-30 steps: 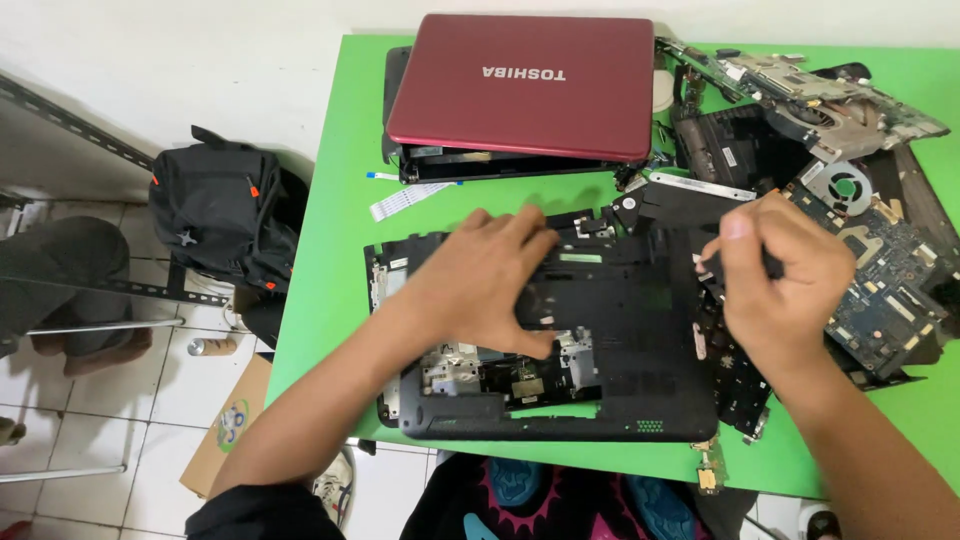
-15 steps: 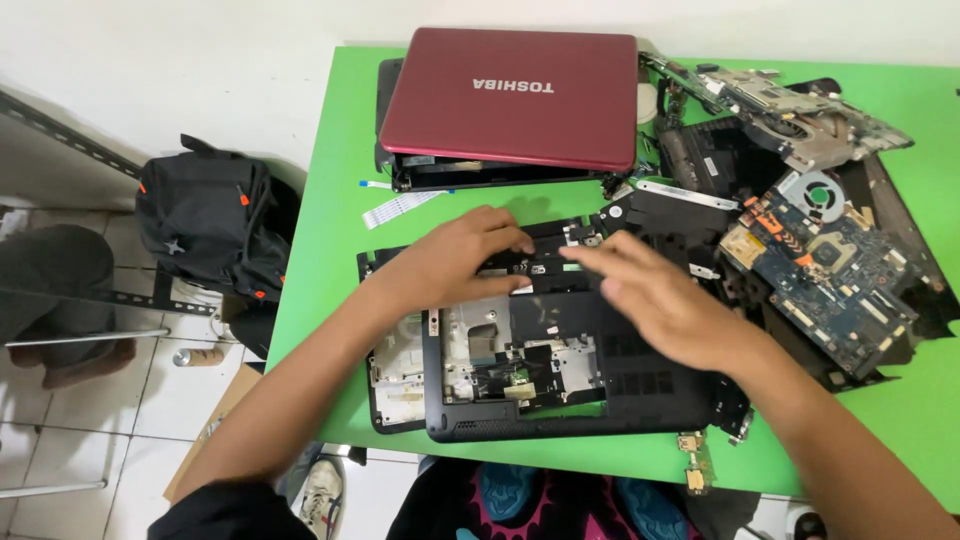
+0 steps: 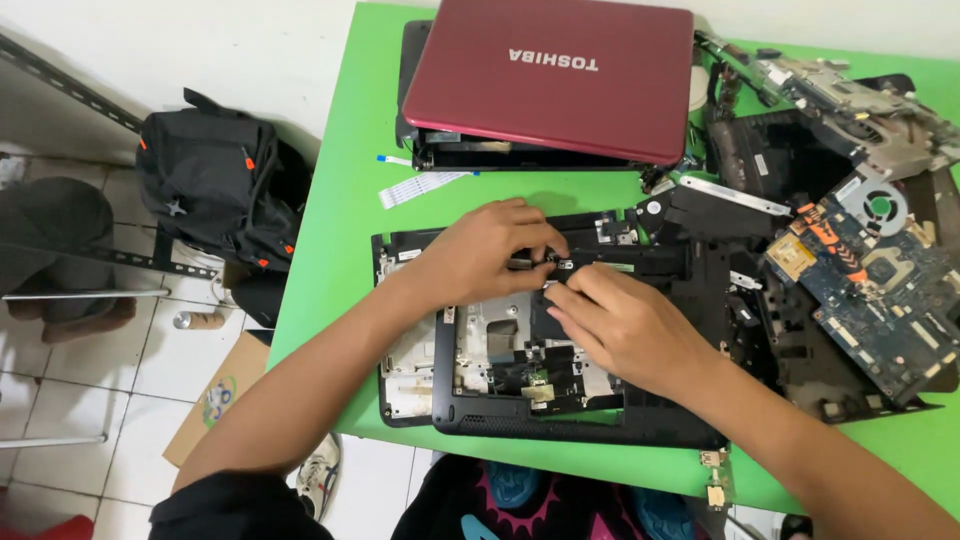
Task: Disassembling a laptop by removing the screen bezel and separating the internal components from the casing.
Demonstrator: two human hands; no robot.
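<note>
Laptop base [image 3: 560,400], frame centre on green bench [image 3: 330,250], long axis left–right. Left hand [image 3: 480,250] pinching small metal part [image 3: 553,262]; right hand [image 3: 620,325] flat, fingers together. Bare bench at left.

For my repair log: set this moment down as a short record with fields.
surface: green table
left hand: left hand rests on the black laptop base, fingers pinching a small part at its upper edge
right hand: right hand lies on the same base, fingers meeting the left ones
behind the hands: closed red laptop
right of the base: blue circuit board with a round fan
loose on the table: white flat ribbon cable
on the floor: black backpack
</note>
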